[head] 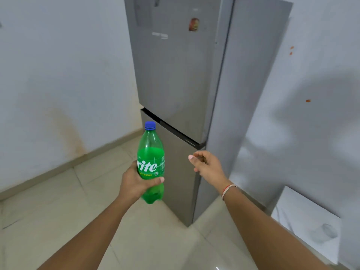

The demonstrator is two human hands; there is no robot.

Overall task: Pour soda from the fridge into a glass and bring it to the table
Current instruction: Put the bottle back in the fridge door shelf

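Observation:
A green soda bottle (151, 152) with a blue cap stands upright in the air, about two thirds full. My left hand (136, 184) grips it around the label and lower body. My right hand (206, 164) hovers to the right of the bottle, fingers loosely curled and holding nothing, just in front of the lower door of the grey fridge (179, 75). Both fridge doors look closed. A clear glass (327, 231) stands on a white surface (303, 211) at the lower right.
White walls stand to the left and right of the fridge. The floor (78, 211) is pale tile with open room on the left. A thin cord lies across the white surface near the glass.

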